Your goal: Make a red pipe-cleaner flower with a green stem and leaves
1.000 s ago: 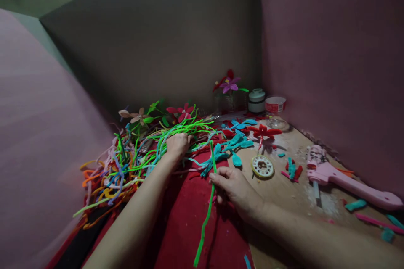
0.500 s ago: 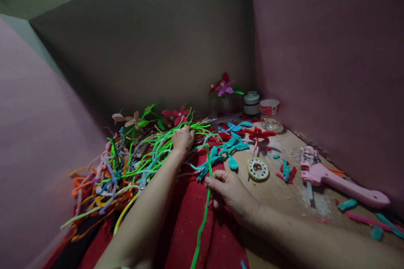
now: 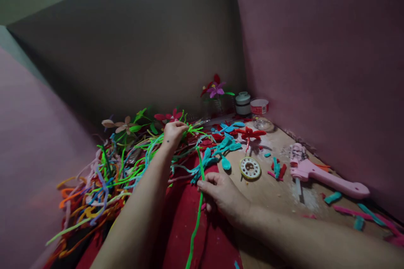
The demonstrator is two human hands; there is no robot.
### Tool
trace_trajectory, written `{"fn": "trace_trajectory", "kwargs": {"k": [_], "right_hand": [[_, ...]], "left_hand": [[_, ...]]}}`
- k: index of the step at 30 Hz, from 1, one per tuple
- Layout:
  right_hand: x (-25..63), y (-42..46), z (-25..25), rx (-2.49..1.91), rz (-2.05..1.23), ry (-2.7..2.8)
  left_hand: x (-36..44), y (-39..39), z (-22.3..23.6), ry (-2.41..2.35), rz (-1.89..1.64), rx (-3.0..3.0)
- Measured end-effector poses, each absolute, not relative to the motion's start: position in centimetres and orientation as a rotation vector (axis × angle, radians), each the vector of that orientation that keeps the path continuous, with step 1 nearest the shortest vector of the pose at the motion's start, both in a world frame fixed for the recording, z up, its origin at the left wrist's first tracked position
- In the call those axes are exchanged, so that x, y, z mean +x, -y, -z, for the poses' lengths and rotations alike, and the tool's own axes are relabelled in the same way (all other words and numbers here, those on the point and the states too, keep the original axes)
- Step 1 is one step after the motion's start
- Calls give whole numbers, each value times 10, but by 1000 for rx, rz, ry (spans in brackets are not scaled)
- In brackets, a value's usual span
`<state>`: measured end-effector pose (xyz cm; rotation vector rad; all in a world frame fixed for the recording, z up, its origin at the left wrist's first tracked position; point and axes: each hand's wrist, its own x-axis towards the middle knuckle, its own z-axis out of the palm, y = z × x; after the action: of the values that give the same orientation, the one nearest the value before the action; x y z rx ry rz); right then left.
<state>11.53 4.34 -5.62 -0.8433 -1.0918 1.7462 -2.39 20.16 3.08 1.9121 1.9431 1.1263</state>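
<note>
My right hand point(image 3: 222, 195) pinched a green stem point(image 3: 198, 220) over the red surface point(image 3: 221, 239); my left hand point(image 3: 173, 133), nearly closed, was at tangled green strands point(image 3: 193, 130), its hold unclear. Tugging that tangle could have dragged the teal pieces point(image 3: 226, 146) along.

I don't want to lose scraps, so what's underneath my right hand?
Red surface shows left of your right hand, tan board right of it, and something pink by the fingers. Whatever lies under the palm is covered.
</note>
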Motion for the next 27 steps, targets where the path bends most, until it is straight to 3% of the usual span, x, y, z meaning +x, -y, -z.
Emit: {"fn": "trace_trajectory", "kwargs": {"k": [8,16,22,27], "right_hand": [[117,-42,56,-839,-1711,1124],[119,-41,50,-836,-1716,1097],[124,-51,48,-805,-1576,1005],[130,-57,37,-696,-1564,777]], "left_hand": [[-7,-196,-81,-1511,-1179,1877],[11,-189,-115,-1403,-901,1949],[7,-168,-107,-1355,-633,1995],[1,-135,-89,-1257,-710,1929]]}}
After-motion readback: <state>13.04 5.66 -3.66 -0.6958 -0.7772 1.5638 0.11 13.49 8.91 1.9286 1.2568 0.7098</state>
